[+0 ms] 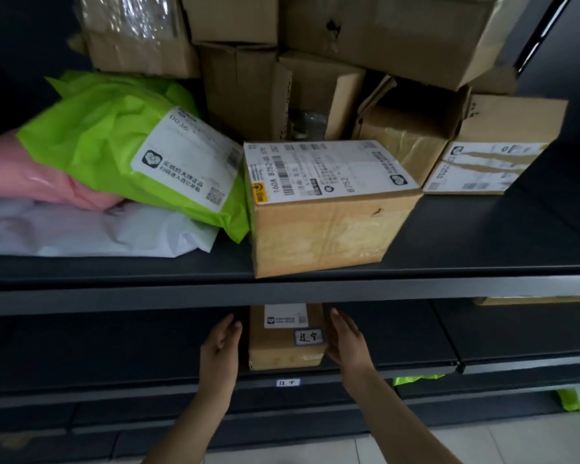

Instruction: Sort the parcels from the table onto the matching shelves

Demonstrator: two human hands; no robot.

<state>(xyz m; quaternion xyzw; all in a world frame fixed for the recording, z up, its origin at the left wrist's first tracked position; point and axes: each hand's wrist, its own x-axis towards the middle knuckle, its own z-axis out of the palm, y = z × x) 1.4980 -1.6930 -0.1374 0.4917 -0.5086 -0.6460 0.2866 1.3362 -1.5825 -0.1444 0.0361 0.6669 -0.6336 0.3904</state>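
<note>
Three soft mailing bags lie on the upper shelf [449, 262]: one green bag [114, 135], one pink bag [31, 175], one white bag [81, 232]. Cardboard boxes piled there number about nine, edges hidden. One small box [283, 349] sits on the lower shelf [114, 356]. Two hands show: the left hand [220, 346] and the right hand [345, 343].
</note>
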